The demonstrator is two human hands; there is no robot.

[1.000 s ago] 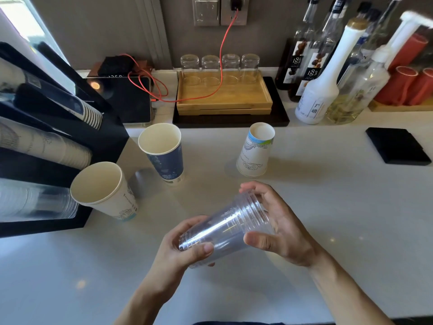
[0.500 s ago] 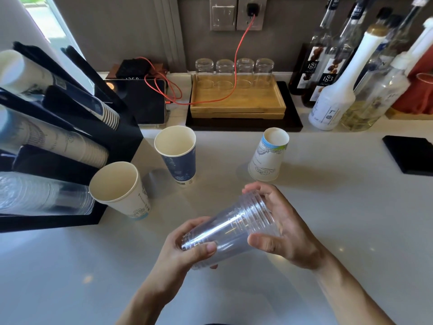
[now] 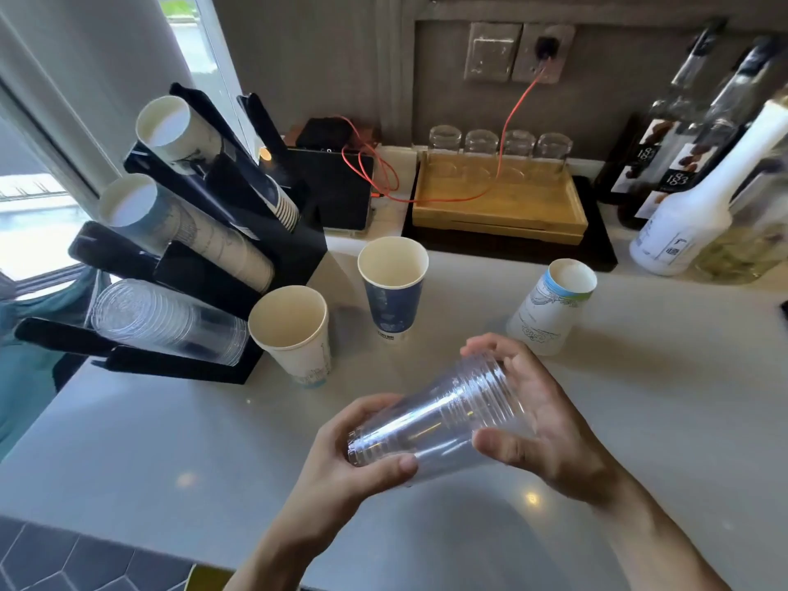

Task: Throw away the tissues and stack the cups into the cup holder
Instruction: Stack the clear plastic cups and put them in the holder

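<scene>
A nested stack of clear plastic cups point(image 3: 439, 415) lies sideways above the counter, held in both hands. My left hand point(image 3: 341, 467) grips its narrow base end, and my right hand point(image 3: 541, 424) cups its wide rim end. The black cup holder point(image 3: 294, 253) stands at the left with three slanted rows: two of paper cups and a lower row of clear cups point(image 3: 166, 322). On the counter stand a white paper cup point(image 3: 294, 334) beside the holder, a blue paper cup point(image 3: 392, 287), and an upside-down white cup with a blue-green band point(image 3: 550, 305). No tissues are in view.
A wooden tray point(image 3: 494, 202) with several upturned glasses sits on a black mat at the back. A dark device with a red cable point(image 3: 332, 189) is behind the holder. Syrup bottles point(image 3: 690, 198) crowd the back right. The counter edge runs along the lower left.
The view has shifted left and closer, bringing the whole cup holder into view. Both hands keep the same grip on the clear cups, which sit slightly further right.
</scene>
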